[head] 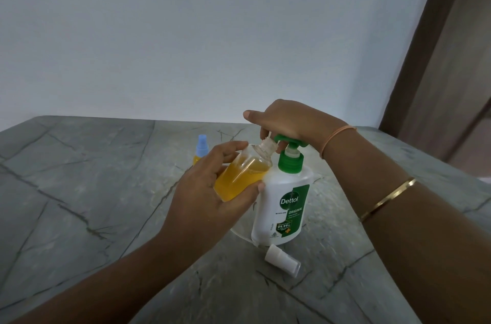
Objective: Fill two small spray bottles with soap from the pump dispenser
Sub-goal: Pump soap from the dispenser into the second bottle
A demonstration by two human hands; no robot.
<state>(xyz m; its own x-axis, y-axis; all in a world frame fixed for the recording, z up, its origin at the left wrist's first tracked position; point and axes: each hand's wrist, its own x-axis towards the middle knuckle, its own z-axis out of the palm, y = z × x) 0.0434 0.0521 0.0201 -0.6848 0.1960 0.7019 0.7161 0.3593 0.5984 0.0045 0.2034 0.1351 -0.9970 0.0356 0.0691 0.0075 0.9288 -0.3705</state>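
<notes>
Farthest left of the pump dispenser (281,198), and a little behind it, a blue-capped spray bottle (201,148) stands upright on the grey stone counter (106,190). It shows yellow soap low down and looks finished, though the left hand hides most of it.

Just left of the dispenser, the left hand (202,198) grips the open spray bottle (243,177). The thumb lies along its near side and the fingers wrap over the far side. The bottle is off the counter, with its shoulder touching or nearly touching the dispenser's body. Its long axis tilts from lower left, in the palm, up and to the right. That brings the bare threaded neck (267,147) directly under the tip of the green spout (276,137). Yellow soap fills about two thirds of it.

The next stroke depends on this alignment of mouth and spout. If the neck drifts left or the tilt flattens, I judge the soap would run down the outside.

In front of the dispenser, the white spray cap (282,261) lies on its side on the counter, apart from both hands.

Above the dispenser, the right hand (289,121) covers the pump head (295,143). Its fingers are bent down over the head and the thumb sticks out to the left. It is the hand placed to press, while the left hand only has to hold the bottle steady.
</notes>
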